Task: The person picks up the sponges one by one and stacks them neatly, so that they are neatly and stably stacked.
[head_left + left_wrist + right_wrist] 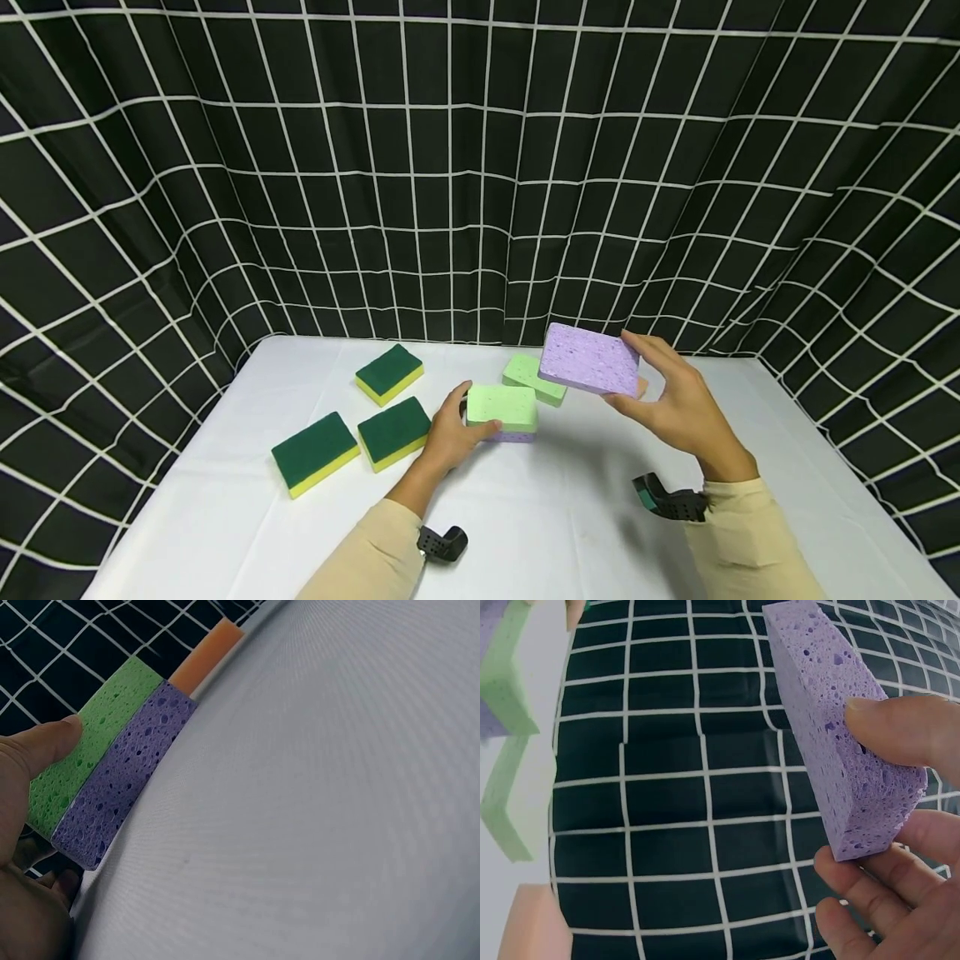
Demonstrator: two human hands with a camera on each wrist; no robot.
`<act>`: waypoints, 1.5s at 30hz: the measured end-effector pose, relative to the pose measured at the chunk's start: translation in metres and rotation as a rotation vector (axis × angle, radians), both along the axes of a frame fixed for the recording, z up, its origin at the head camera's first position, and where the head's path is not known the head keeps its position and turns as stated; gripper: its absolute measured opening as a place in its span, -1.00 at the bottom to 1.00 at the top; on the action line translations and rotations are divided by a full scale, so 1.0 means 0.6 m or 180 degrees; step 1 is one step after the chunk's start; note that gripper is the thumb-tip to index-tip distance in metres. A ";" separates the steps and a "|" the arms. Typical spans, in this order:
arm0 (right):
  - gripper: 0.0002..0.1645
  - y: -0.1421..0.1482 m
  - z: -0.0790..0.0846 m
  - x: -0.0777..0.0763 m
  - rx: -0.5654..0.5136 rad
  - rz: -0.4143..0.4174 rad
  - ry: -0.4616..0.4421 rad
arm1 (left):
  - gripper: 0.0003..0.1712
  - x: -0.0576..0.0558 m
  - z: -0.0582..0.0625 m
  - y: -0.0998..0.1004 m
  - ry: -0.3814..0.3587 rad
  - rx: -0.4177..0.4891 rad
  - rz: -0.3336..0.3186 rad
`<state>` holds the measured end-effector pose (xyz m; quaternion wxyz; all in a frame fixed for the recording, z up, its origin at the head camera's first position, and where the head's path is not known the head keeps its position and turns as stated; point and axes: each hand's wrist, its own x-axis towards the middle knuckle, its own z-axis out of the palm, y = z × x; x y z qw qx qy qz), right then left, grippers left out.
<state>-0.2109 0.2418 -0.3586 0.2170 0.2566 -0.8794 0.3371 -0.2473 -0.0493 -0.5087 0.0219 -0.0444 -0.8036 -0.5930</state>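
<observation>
My right hand (678,400) holds a purple sponge (588,358) up above the table by its right end. In the right wrist view the thumb presses one side of that sponge (832,712), with fingers at its lower end. My left hand (450,437) grips the left end of a green sponge (501,405), thumb along the near side. That green sponge lies flat on top of a second purple sponge (127,780), which sits on the table. Just behind this stack lies another green sponge (521,367), partly covered by the raised purple one.
An orange sponge (642,387) shows partly behind my right hand. To the left, several green-and-yellow scrub sponges (315,450) lie scattered on the white table (225,517). Black cloth with a white grid (465,192) hangs behind and along both sides.
</observation>
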 end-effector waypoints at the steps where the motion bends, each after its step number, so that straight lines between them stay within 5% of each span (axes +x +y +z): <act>1: -0.02 -0.002 0.000 -0.003 -0.0006 0.0025 0.0006 | 0.03 0.000 0.000 0.000 0.0007 0.0001 -0.0001; 16: -0.02 -0.039 -0.003 -0.027 -0.0193 0.0328 -0.0090 | 0.02 0.001 -0.001 0.000 0.0023 0.0014 -0.0009; 31: -0.03 -0.078 -0.024 -0.047 -0.0318 0.0468 -0.0503 | 0.03 -0.001 -0.002 -0.002 0.0111 0.0104 -0.0022; 40: -0.07 -0.111 -0.008 -0.029 -0.0513 0.0676 -0.0888 | 0.03 -0.003 0.000 -0.002 0.0115 0.0090 -0.0023; 45: -0.06 -0.106 -0.042 -0.052 -0.0473 0.0701 -0.0802 | 0.02 -0.003 0.000 -0.001 0.0113 0.0079 -0.0014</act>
